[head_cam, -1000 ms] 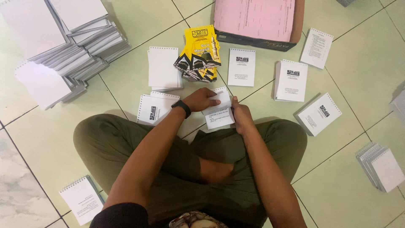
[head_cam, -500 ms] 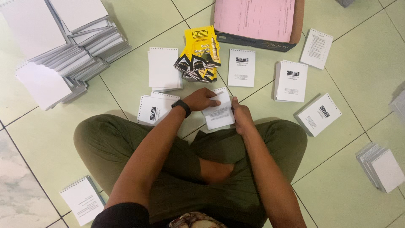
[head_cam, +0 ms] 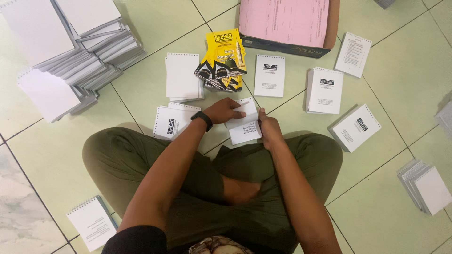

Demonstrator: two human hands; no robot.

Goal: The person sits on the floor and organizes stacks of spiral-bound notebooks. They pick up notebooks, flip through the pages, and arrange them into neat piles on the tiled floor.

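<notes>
Centrally, hands [head_cam: 245,120] grip white booklet [head_cam: 244,123] — yellow stack [head_cam: 222,61] beyond.

At the upper left of my frame I see a big heap of white spiral pads [head_cam: 70,51], and at the top centre a cardboard box [head_cam: 335,28] holding pink sheets [head_cam: 285,21]. Just below it lies a fan of yellow booklets [head_cam: 223,61]. More white pads sit at right [head_cam: 426,186] and lower left [head_cam: 92,222] on the green tiled floor [head_cam: 391,221].
</notes>
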